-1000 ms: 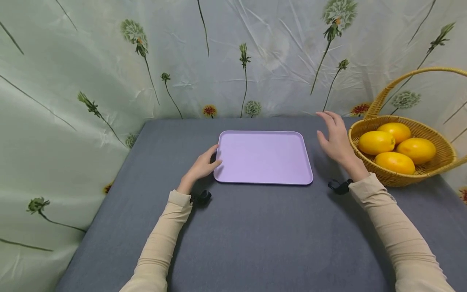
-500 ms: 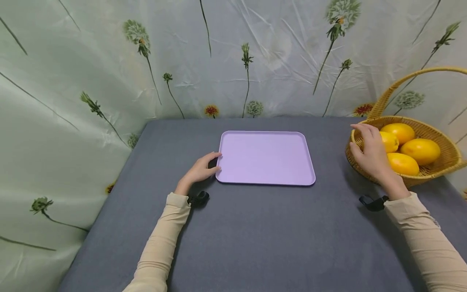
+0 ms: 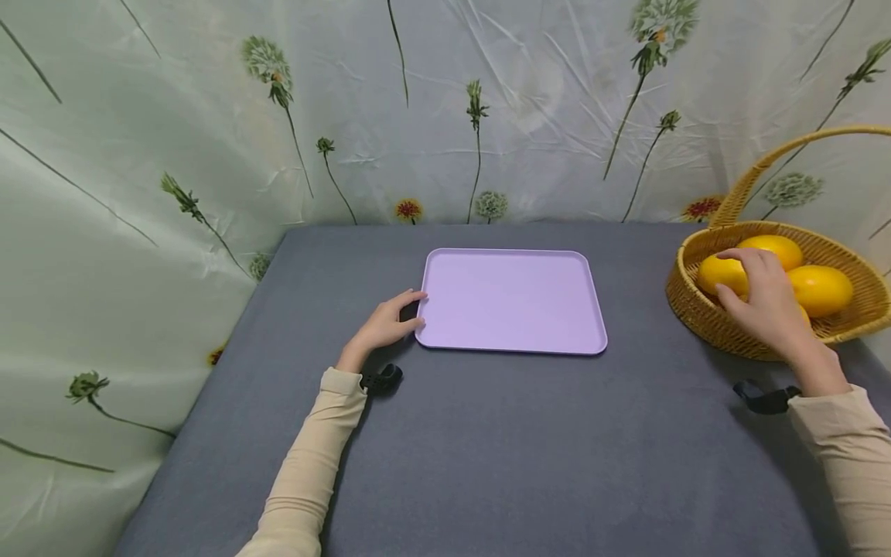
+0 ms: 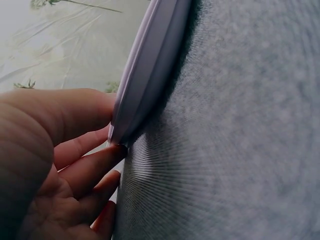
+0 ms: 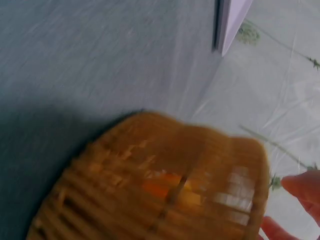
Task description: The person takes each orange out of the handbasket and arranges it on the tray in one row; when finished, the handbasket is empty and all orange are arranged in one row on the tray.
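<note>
A lilac rectangular tray (image 3: 511,302) lies flat on the dark grey table. My left hand (image 3: 381,322) holds its left rim; in the left wrist view the thumb (image 4: 82,112) meets the rim's upper edge, with fingertips low under it. To the right, my right hand (image 3: 769,309) reaches over a woven basket (image 3: 717,325), thumb and fingers spread above several smooth, yellow-orange oval fruits (image 3: 821,291). It covers part of the front fruit. In the right wrist view the basket's wall (image 5: 125,175) fills the lower middle, and fingertips (image 5: 305,187) show beyond its rim.
The basket's tall arched handle (image 3: 745,193) rises beside the right hand. A pale curtain (image 3: 543,116) printed with dandelions hangs behind and to the left of the table (image 3: 487,456). Black bands (image 3: 766,398) sit at both wrists.
My right hand has moved right, from between the tray and the basket to over the fruits. The left hand's fingers have shifted slightly along the tray's rim.
</note>
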Demonstrator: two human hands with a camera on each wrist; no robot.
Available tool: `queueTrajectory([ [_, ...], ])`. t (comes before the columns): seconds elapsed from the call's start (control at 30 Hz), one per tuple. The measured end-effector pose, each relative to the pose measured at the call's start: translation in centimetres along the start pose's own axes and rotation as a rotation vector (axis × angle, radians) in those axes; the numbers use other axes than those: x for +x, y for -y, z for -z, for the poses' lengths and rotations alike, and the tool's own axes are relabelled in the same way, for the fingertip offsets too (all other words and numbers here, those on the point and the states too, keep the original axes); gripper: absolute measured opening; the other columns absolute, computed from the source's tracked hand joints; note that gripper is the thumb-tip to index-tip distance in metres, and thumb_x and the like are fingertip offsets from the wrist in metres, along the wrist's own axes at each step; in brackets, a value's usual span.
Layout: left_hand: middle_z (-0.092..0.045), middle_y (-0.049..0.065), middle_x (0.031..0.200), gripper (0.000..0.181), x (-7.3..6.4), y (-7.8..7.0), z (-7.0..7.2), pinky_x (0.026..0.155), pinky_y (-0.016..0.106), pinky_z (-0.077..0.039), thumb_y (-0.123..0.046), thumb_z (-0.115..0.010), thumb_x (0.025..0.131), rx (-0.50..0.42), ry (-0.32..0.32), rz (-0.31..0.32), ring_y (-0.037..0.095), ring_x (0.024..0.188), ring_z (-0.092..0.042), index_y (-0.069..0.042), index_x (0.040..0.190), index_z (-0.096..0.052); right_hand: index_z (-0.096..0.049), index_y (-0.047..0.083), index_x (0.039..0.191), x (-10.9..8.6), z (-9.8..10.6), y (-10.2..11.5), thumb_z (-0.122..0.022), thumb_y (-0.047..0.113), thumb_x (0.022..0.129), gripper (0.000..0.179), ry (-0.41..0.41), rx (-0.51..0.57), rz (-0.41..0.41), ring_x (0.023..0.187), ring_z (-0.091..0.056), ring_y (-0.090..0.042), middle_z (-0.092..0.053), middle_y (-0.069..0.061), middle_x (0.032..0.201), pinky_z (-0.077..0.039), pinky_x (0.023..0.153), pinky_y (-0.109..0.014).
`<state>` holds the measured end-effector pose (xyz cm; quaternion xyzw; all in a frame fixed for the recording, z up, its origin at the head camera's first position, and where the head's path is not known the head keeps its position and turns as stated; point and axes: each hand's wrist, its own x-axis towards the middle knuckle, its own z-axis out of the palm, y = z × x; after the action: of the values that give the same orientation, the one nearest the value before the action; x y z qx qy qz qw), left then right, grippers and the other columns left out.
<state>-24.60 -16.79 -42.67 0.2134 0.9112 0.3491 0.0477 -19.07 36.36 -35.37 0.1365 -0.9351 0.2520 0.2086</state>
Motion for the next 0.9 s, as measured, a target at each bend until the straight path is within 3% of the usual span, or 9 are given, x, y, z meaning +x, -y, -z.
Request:
queueTrajectory([
  [0.17, -0.042, 0.025, 0.143, 0.05, 0.1, 0.0, 0.1, 0.112, 0.053, -0.029, -0.014, -0.06, 0.086, -0.024, -0.013, 0.0, 0.04, 0.138, -0.035, -0.003, 0.134, -0.049, -0.044, -0.012, 0.12, -0.6, 1.4, -1.1, -0.054, -0.005, 0.084, 0.038, 0.051, -0.024, 0.001, 0.109, -0.035, -0.052, -0.043, -0.037, 0.116, -0.026, 0.089, -0.062],
  [0.33, -0.041, 0.026, 0.144, 0.05, -0.1, 0.0, 0.2, 0.112, 0.054, -0.03, -0.014, -0.06, 0.086, -0.033, -0.018, 0.003, 0.04, 0.137, -0.035, -0.003, 0.134, -0.049, -0.049, -0.011, 0.118, -0.8, 2.2, -1.8, -0.057, -0.004, 0.083, 0.036, 0.11, -0.112, -0.031, 0.098, -0.043, -0.046, -0.048, -0.035, 0.114, -0.032, 0.08, -0.056],
  [0.6, -0.04, 0.025, 0.145, 0.051, -0.1, 0.4, 0.0, 0.112, 0.054, -0.029, -0.016, -0.06, 0.086, -0.041, -0.018, 0.011, 0.04, 0.137, -0.035, -0.004, 0.134, -0.049, -0.059, -0.006, 0.108, -1.1, 3.1, -3.7, -0.06, 0.003, 0.085, 0.024, 0.267, -0.176, -0.035, 0.099, -0.047, -0.048, -0.053, -0.038, 0.111, -0.034, 0.082, -0.054],
  [0.63, -0.04, 0.025, 0.145, 0.051, -0.1, 0.4, 0.0, 0.112, 0.054, -0.029, -0.016, -0.06, 0.086, -0.042, -0.021, 0.013, 0.04, 0.137, -0.035, -0.004, 0.134, -0.049, -0.061, -0.004, 0.106, -1.1, 3.2, -4.0, -0.061, 0.004, 0.084, 0.023, 0.284, -0.186, -0.031, 0.098, -0.049, -0.045, -0.055, -0.037, 0.11, -0.036, 0.082, -0.051],
  [0.7, -0.04, 0.025, 0.145, 0.051, -0.1, 0.5, -0.1, 0.112, 0.054, -0.029, -0.016, -0.06, 0.086, -0.045, -0.024, 0.016, 0.039, 0.137, -0.035, -0.004, 0.134, -0.05, -0.064, -0.001, 0.105, -1.1, 3.2, -4.5, -0.066, 0.005, 0.081, 0.025, 0.309, -0.225, -0.016, 0.092, -0.056, -0.024, -0.06, -0.033, 0.107, -0.039, 0.077, -0.039],
  [0.73, -0.04, 0.025, 0.145, 0.051, -0.1, 0.5, -0.1, 0.112, 0.053, -0.029, -0.016, -0.061, 0.086, -0.048, -0.025, 0.016, 0.039, 0.138, -0.035, -0.004, 0.134, -0.05, -0.065, 0.0, 0.104, -1.2, 3.3, -4.6, -0.067, 0.004, 0.079, 0.026, 0.323, -0.237, -0.006, 0.09, -0.055, -0.02, -0.061, -0.031, 0.105, -0.039, 0.075, -0.037],
  [0.8, -0.04, 0.024, 0.145, 0.05, -0.1, 0.6, -0.2, 0.112, 0.053, -0.03, -0.016, -0.061, 0.086, -0.046, -0.026, 0.016, 0.039, 0.137, -0.036, -0.005, 0.133, -0.05, -0.068, 0.002, 0.102, -1.2, 3.3, -5.0, -0.07, 0.002, 0.074, 0.028, 0.337, -0.25, 0.015, 0.085, -0.046, 0.009, -0.065, -0.027, 0.103, -0.037, 0.069, -0.027],
  [0.9, -0.041, 0.024, 0.145, 0.05, -0.1, 0.6, -0.3, 0.112, 0.052, -0.031, -0.016, -0.061, 0.086, -0.043, -0.029, 0.016, 0.038, 0.137, -0.036, -0.005, 0.133, -0.051, -0.069, 0.002, 0.1, -1.2, 3.4, -5.3, -0.071, 0.0, 0.071, 0.03, 0.374, -0.258, 0.031, 0.08, -0.036, 0.019, -0.067, -0.023, 0.099, -0.036, 0.064, -0.02],
])
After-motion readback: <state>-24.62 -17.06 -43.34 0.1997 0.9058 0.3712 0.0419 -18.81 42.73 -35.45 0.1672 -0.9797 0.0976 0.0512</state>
